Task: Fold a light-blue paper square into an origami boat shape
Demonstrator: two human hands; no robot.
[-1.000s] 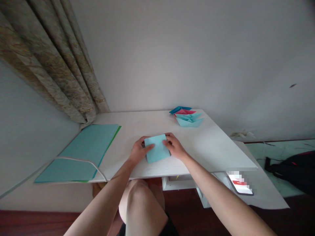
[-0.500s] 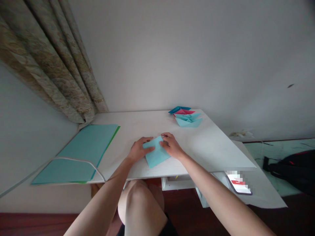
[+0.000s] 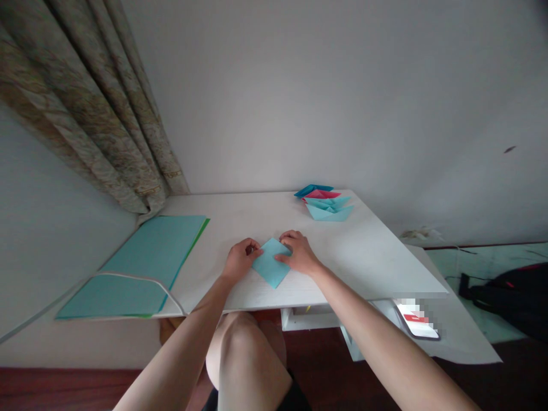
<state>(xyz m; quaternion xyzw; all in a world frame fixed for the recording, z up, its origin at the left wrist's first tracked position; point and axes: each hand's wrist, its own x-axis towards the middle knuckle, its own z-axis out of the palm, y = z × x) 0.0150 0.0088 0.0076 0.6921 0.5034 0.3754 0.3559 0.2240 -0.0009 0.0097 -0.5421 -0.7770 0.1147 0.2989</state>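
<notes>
A folded light-blue piece of paper [image 3: 273,267] lies near the table's front edge, turned so that one corner points toward me. My left hand [image 3: 243,258] pinches its left corner between thumb and curled fingers. On the other side, my right hand [image 3: 298,253] grips the right part, its thumb on top and its fingers at the far right edge. The paper's right corner is partly covered by that hand. Beyond my hands, a light-blue paper boat [image 3: 329,212] stands in front of a pink paper boat [image 3: 321,194] and a dark-blue one.
Large light-blue sheets [image 3: 145,251] with a green sheet beneath lie at the left, a white cable [image 3: 128,276] crossing them. A phone [image 3: 419,325] lies on a lower surface at the right. A curtain [image 3: 94,97] hangs at the left, and a black bag [image 3: 509,299] is far right.
The paper has turned so its near corner points at me, and it looks smaller. My left thumb has drawn back from its top to the left corner.
</notes>
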